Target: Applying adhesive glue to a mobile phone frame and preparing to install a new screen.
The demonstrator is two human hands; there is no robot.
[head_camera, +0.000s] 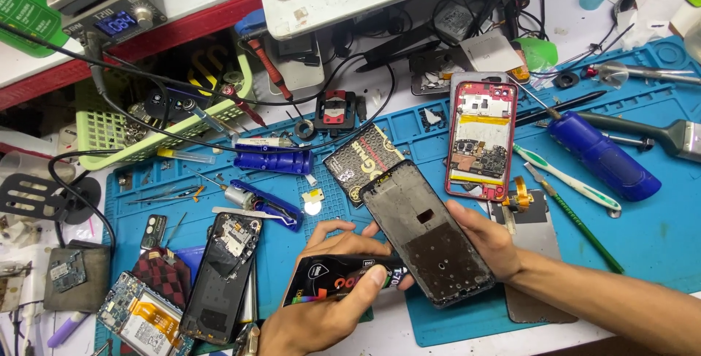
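Head view, left hand: the left hand [328, 294], low in the centre of the frame, is wrapped round a black glue tube [343, 281], thumb laid along its top; the tube's tip points right and meets the frame the other hand holds.
Head view, right hand: the right hand [485, 243] comes in from the lower right and pinches the right edge of a bare black phone frame [427, 235], thumb on top, fingers underneath.
Phone frame: centre of the picture, tilted from upper left to lower right, dusty inside, held just above the blue repair mat [657, 232].
Opened phone: a red-rimmed phone [482, 140] with its battery and board exposed lies flat on the mat, upper right of centre, apart from both hands.
Right side: a thick blue-handled tool [602, 155], a green and white toothbrush [566, 178] and a grey-handled brush [657, 133] lie on the mat near one another.
Left side: a dismantled black phone [219, 276] lies lower left; a second opened phone [142, 319] with an orange battery sits beside it at the bottom edge.
Upper left: a green plastic basket [131, 137] full of cables and small tools.
Top left: a bench supply with a blue lit display [117, 24].
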